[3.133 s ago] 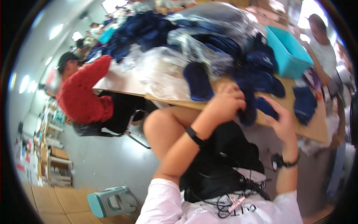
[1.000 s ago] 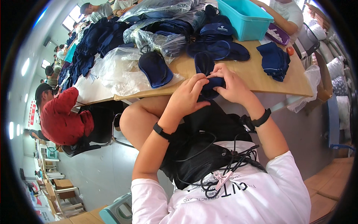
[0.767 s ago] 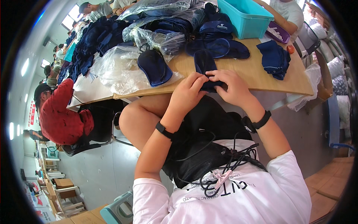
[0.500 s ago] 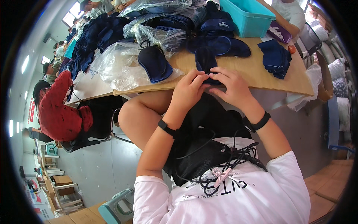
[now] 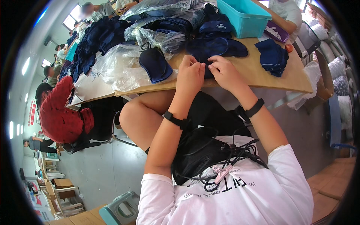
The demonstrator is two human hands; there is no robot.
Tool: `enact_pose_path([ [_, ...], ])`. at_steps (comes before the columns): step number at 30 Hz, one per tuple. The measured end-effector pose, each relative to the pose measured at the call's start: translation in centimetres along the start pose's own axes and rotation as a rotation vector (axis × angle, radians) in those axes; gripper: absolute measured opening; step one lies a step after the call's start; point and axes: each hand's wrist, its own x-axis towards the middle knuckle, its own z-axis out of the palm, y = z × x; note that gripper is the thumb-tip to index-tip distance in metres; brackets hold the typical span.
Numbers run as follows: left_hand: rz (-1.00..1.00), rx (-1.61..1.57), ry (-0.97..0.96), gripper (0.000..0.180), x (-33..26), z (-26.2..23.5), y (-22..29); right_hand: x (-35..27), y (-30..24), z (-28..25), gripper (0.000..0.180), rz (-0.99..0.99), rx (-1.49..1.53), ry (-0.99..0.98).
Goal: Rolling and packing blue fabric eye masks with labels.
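At the table's front edge, my left hand (image 5: pixel 191 73) and my right hand (image 5: pixel 225 72) are close together, thumbs and fingers pinched on a navy fabric slipper (image 5: pixel 209 72). Most of the slipper is hidden behind my fingers, and its dark cloth blends with the pile beyond. Just past my hands lie more flat navy slippers (image 5: pixel 236 48). Left of my left hand, a navy slipper-shaped pouch (image 5: pixel 155 65) with a dark cord loop rests partly on clear plastic film (image 5: pixel 120 71).
A turquoise bin (image 5: pixel 245 20) stands at the back of the table (image 5: pixel 249 71). Folded navy cloth (image 5: pixel 272 56) lies to the right, near a purple tray (image 5: pixel 276 32). Plastic-wrapped navy goods (image 5: pixel 161 26) fill the back. A person in red (image 5: pixel 63 116) sits at the left.
Both hands have moved slightly farther over the table, with their fingertips drawn in. The slipper's far end, which stood out beyond my fingers, is now mostly hidden or lowered.
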Motion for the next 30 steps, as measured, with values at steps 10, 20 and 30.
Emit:
enact_pose_path([
  [10,-0.022,0.002,-0.139,0.02,-1.0,-1.3,2.3,0.7,1.5,0.4,0.019,0.185,-0.125,-0.229],
  [20,-0.018,0.015,-0.119,0.019,-2.0,-0.9,0.7,-1.4,-1.0,-1.0,0.023,-0.118,-0.098,-0.097],
  [30,-0.14,0.149,-0.044,0.02,0.0,1.1,0.0,1.5,1.7,0.0,0.02,-0.048,-0.127,-0.211],
])
